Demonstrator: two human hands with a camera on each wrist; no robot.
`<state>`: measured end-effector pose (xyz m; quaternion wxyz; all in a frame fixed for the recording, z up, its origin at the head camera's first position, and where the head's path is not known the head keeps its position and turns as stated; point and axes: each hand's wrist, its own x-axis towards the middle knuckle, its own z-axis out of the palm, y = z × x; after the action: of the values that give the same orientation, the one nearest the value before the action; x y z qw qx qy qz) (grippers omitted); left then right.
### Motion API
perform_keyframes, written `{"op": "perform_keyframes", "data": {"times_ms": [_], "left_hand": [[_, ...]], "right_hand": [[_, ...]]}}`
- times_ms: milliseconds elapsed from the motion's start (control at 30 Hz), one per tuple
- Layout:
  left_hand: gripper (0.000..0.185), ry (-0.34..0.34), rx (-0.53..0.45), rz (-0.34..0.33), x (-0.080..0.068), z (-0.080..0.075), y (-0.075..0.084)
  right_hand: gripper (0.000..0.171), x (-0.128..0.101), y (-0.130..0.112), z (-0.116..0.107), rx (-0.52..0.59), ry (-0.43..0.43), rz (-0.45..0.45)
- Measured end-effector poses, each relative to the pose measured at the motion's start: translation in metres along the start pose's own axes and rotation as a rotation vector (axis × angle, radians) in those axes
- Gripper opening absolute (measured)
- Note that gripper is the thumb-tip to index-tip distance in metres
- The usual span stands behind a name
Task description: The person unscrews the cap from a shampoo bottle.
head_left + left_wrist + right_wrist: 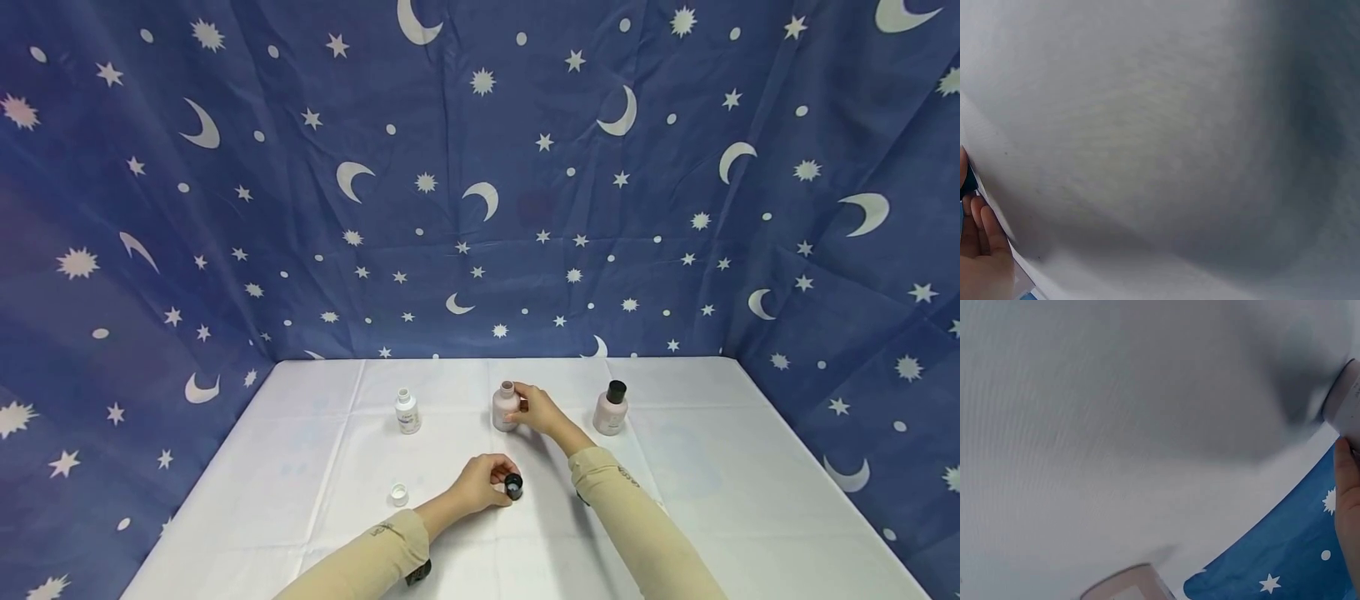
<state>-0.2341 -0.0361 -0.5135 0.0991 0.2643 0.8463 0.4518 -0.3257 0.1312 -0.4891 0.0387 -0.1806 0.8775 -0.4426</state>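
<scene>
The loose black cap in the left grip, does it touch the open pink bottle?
Apart. The head view shows white tablecloth between the black cap, held in the left grip, and the open pink bottle standing farther back.

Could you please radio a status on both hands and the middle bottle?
Left hand pinching black cap. Right hand gripping middle bottle, upright, uncapped. White bottle and capped pink bottle stand apart, either side.
</scene>
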Motion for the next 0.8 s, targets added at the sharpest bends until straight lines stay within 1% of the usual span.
{"op": "perform_keyframes", "data": {"times_ms": [100, 167, 200, 300, 333, 367, 400, 433, 467, 500, 567, 633, 733, 800], "left_hand": [[0.035, -0.002, 0.014, 0.007, 0.000, -0.001, 0.001], [0.036, -0.003, 0.026, 0.013, 0.000, -0.001, 0.003], [0.036, -0.003, 0.031, 0.017, 0.000, -0.001, 0.003], [0.037, -0.007, 0.026, 0.019, 0.000, -0.001, 0.004], [0.038, -0.011, 0.020, 0.017, 0.000, -0.001, 0.004], [0.038, -0.016, 0.016, 0.013, 0.000, -0.001, 0.004], [0.039, -0.021, 0.013, 0.009, 0.001, -0.001, 0.004], [0.039, -0.027, 0.008, 0.003, 0.001, -0.001, 0.005], [0.040, -0.032, 0.006, -0.002, 0.001, -0.001, 0.004], [0.040, -0.035, 0.008, -0.004, 0.001, -0.001, 0.004], [0.040, -0.039, 0.012, -0.015, 0.002, -0.002, 0.004], [0.039, -0.040, 0.017, -0.025, 0.002, -0.002, 0.004], [0.037, -0.045, 0.031, -0.024, 0.002, -0.002, 0.004], [0.036, -0.047, 0.040, -0.017, 0.001, -0.002, 0.004]], "right_hand": [[0.059, 0.001, -0.002, 0.000, -0.029, -0.016, 0.016], [0.060, 0.007, 0.006, 0.000, -0.052, -0.032, 0.013], [0.062, 0.008, 0.008, -0.002, -0.069, -0.044, -0.010], [0.066, 0.031, 0.060, 0.004, -0.083, -0.067, -0.120], [0.068, 0.037, 0.075, 0.006, -0.102, -0.063, -0.155], [0.071, 0.039, 0.081, 0.005, -0.093, -0.074, -0.158], [0.073, 0.039, 0.082, 0.005, -0.083, -0.078, -0.153], [0.075, 0.041, 0.085, 0.005, -0.060, -0.082, -0.121], [0.077, 0.036, 0.074, 0.002, -0.028, -0.090, -0.074], [0.079, 0.028, 0.057, -0.002, -0.010, -0.093, -0.017], [0.077, 0.013, 0.025, -0.008, -0.004, -0.088, 0.059], [0.072, 0.002, 0.006, -0.011, -0.030, -0.079, 0.092], [0.067, -0.008, -0.005, -0.012, -0.096, -0.066, 0.115], [0.069, -0.012, -0.006, -0.012, -0.098, -0.063, 0.152]]}}
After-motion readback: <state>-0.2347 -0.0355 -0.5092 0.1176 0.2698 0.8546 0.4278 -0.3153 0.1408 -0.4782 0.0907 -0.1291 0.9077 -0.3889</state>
